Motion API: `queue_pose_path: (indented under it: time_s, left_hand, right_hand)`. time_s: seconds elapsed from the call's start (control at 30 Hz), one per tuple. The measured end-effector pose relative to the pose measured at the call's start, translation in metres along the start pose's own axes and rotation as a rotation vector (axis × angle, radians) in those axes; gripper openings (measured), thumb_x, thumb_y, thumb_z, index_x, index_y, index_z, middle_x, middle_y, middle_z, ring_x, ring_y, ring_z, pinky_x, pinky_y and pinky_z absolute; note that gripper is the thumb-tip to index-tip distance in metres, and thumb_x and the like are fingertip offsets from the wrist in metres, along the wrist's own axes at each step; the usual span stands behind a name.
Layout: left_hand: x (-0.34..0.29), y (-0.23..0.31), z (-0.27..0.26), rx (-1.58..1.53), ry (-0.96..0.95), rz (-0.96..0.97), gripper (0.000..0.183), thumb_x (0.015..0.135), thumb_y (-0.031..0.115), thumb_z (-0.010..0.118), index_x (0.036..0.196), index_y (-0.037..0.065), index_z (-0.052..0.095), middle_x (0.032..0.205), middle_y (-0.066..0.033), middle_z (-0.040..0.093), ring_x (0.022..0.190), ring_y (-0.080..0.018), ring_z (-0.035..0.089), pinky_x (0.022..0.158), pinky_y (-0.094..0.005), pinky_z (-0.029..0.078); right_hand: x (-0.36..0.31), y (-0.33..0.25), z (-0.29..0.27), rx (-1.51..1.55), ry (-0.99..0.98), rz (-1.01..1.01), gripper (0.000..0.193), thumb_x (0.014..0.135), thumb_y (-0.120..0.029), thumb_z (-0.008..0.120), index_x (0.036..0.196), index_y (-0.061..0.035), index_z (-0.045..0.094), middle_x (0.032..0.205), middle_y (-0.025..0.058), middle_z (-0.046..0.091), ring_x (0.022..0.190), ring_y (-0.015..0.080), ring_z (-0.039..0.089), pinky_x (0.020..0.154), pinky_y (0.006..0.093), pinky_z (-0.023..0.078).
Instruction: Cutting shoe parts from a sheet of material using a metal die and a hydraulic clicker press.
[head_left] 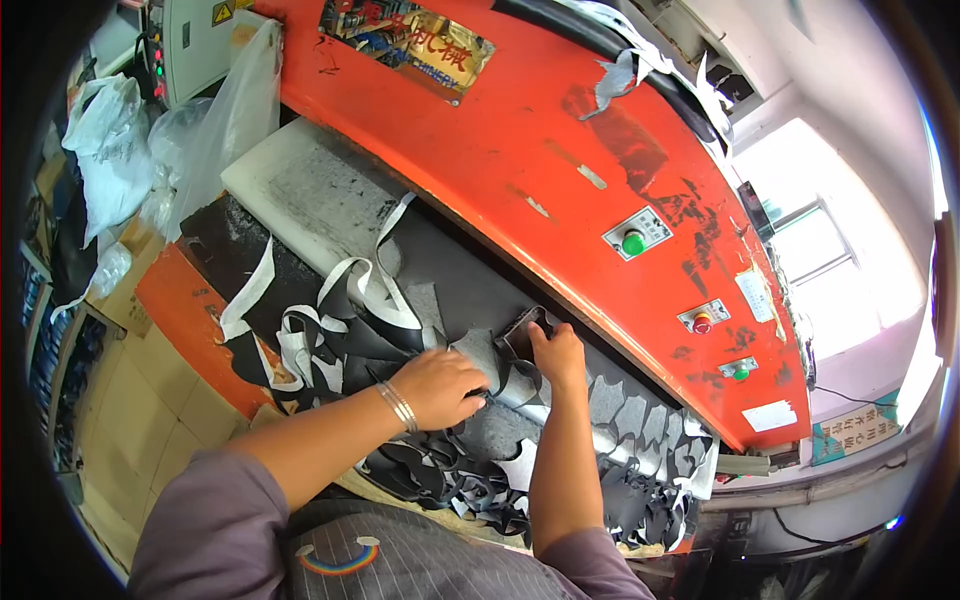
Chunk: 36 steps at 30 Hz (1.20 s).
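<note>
My right hand [560,352] grips the edge of a dark, thin-walled cutting die [517,336] close under the front of the red press. The die stands at the edge of a black sheet [445,265] that looks like leather or a similar material. My left hand [437,390], with bracelets at the wrist, is to the left and nearer to me. Its fingers are curled together over grey and black scraps; a bit of something dark shows at the fingertips, too small to name. A grey cut piece [478,350] lies between my two hands.
The red press beam [480,150] spans the far side, with a green button [633,242] and a red button [702,323]. White-edged offcut strips [300,345] hang at the left. Black scraps [470,475] heap along the near edge. Plastic bags [110,140] stand far left.
</note>
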<state>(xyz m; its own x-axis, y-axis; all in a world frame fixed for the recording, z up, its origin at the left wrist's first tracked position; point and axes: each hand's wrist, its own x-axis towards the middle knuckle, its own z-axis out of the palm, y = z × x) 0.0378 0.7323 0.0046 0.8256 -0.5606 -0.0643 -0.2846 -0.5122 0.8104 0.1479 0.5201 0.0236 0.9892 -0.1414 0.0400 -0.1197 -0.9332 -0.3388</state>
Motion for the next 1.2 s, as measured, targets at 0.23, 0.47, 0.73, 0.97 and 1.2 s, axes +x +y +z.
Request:
queue_pose_path:
  time_s: [0.23, 0.47, 0.73, 0.97, 1.2]
  left_hand:
    - [-0.021, -0.057, 0.008, 0.445, 0.092, 0.214, 0.050, 0.085, 0.035, 0.060, 0.127, 0.007, 0.055, 0.144, -0.0158, 0.040, 0.133, -0.0312, 0.038, 0.107, -0.0434, 0.034]
    - [0.027, -0.038, -0.016, -0.184, 0.232, 0.037, 0.042, 0.083, 0.029, 0.062, 0.118, 0.004, 0.059, 0.117, -0.0165, 0.060, 0.099, -0.0315, 0.061, 0.091, -0.0397, 0.046]
    - [0.101, -0.027, 0.040, -0.321, 0.149, 0.039, 0.065, 0.079, 0.017, 0.066, 0.137, 0.005, 0.040, 0.117, -0.0225, 0.060, 0.106, -0.0340, 0.061, 0.091, -0.0356, 0.048]
    - [0.053, -0.028, 0.080, -0.158, -0.215, 0.096, 0.043, 0.075, 0.018, 0.067, 0.116, 0.009, 0.058, 0.099, -0.0178, 0.065, 0.094, -0.0340, 0.064, 0.084, -0.0395, 0.050]
    - [0.008, -0.012, 0.061, -0.140, -0.079, 0.075, 0.039, 0.081, 0.021, 0.062, 0.117, 0.006, 0.057, 0.101, -0.0202, 0.063, 0.095, -0.0353, 0.061, 0.085, -0.0421, 0.047]
  right_hand:
    - [0.005, 0.025, 0.028, 0.026, 0.134, 0.043, 0.043, 0.075, -0.029, 0.075, 0.095, 0.0049, 0.058, 0.089, 0.0227, 0.067, 0.089, 0.0355, 0.066, 0.079, 0.0395, 0.050]
    - [-0.056, 0.041, 0.026, 0.538, 0.023, 0.116, 0.023, 0.085, -0.016, 0.068, 0.093, 0.0016, 0.056, 0.071, 0.0105, 0.065, 0.064, 0.0164, 0.062, 0.059, 0.0303, 0.048]
    - [-0.083, 0.079, 0.025, 1.128, -0.194, -0.020, 0.015, 0.095, -0.003, 0.048, 0.110, -0.0024, 0.051, 0.111, 0.0104, 0.064, 0.089, 0.0131, 0.061, 0.081, 0.0263, 0.049]
    - [-0.064, 0.059, -0.056, 0.697, -0.098, -0.146, 0.013, 0.087, 0.003, 0.054, 0.097, -0.0038, 0.059, 0.097, 0.0096, 0.065, 0.088, 0.0169, 0.061, 0.078, 0.0301, 0.049]
    - [0.017, -0.038, -0.069, -0.280, -0.071, -1.156, 0.020, 0.070, -0.001, 0.064, 0.087, -0.0117, 0.064, 0.086, 0.0004, 0.062, 0.093, 0.0207, 0.056, 0.096, 0.0472, 0.036]
